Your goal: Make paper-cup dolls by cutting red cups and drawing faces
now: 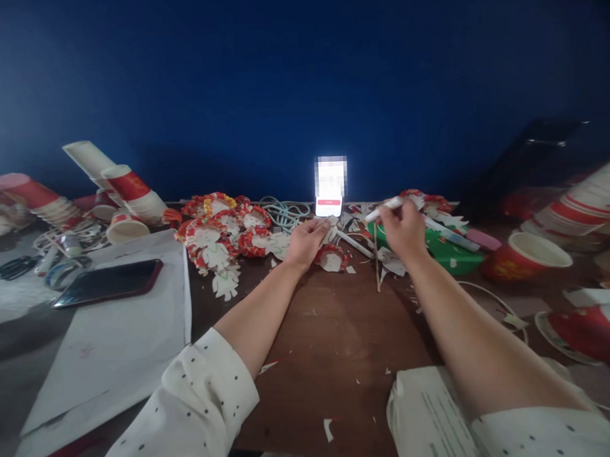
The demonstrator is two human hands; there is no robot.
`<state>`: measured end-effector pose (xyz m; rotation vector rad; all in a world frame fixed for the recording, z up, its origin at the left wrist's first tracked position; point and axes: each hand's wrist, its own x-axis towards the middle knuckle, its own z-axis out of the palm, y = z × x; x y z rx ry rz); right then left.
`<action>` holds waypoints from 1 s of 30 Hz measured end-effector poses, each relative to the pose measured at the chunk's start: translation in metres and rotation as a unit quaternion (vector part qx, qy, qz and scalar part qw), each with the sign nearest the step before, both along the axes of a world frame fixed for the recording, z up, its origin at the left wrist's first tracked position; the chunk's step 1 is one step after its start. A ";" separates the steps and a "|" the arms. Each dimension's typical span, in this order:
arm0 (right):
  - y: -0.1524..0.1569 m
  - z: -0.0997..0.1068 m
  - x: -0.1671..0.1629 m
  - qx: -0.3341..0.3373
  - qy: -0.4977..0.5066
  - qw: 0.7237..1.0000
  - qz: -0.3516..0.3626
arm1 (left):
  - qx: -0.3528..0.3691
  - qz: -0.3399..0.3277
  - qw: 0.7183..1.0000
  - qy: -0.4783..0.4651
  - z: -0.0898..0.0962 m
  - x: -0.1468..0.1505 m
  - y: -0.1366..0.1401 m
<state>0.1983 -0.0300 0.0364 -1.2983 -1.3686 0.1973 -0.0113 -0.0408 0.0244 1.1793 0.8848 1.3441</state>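
Observation:
My right hand is closed round a white marker-like pen, its end pointing left. To the left, my left hand pinches a small whitish cut paper piece; its exact shape is unclear. Just behind stands an upright lit phone. Under and between the hands lie paper scraps, a second white pen-like stick and a thin wooden stick. A green container sits beside my right hand. Beside my left hand is a heap of red and white cut paper-cup pieces.
Stacked paper cups lean at the back left. A dark phone rests on a white box. On the right are a red cup and more stacked cups. A printed packet lies near the front edge.

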 end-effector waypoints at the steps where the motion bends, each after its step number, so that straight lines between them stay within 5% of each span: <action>1: 0.008 -0.005 0.011 -0.021 0.078 0.997 -0.009 | 0.007 0.012 1.000 0.007 0.000 -0.001 0.001; 3: 0.022 -0.015 0.030 -0.068 0.213 0.974 -0.023 | 0.013 0.038 0.999 0.019 -0.003 -0.002 0.003; 6: 0.033 -0.028 0.049 -0.124 0.256 0.957 -0.053 | 0.022 0.070 0.997 0.028 -0.006 -0.004 0.006; 11: 0.027 -0.031 0.060 -0.155 0.195 0.963 -0.103 | 0.007 0.103 0.994 0.048 -0.005 -0.006 0.007; 16: 0.008 -0.007 0.040 -0.070 0.076 0.979 -0.176 | 0.037 0.106 0.991 0.076 -0.002 -0.005 0.005; 19: -0.006 0.009 0.005 0.007 -0.059 0.997 -0.054 | 0.065 0.095 0.990 0.077 -0.004 -0.003 0.005; 23: -0.021 0.013 -0.042 -0.087 -0.031 0.983 0.156 | 0.093 0.093 0.987 0.091 -0.005 -0.001 0.005; 30: -0.023 0.003 -0.063 -0.201 0.162 0.936 0.241 | 0.134 0.085 0.975 0.153 0.002 -0.002 -0.001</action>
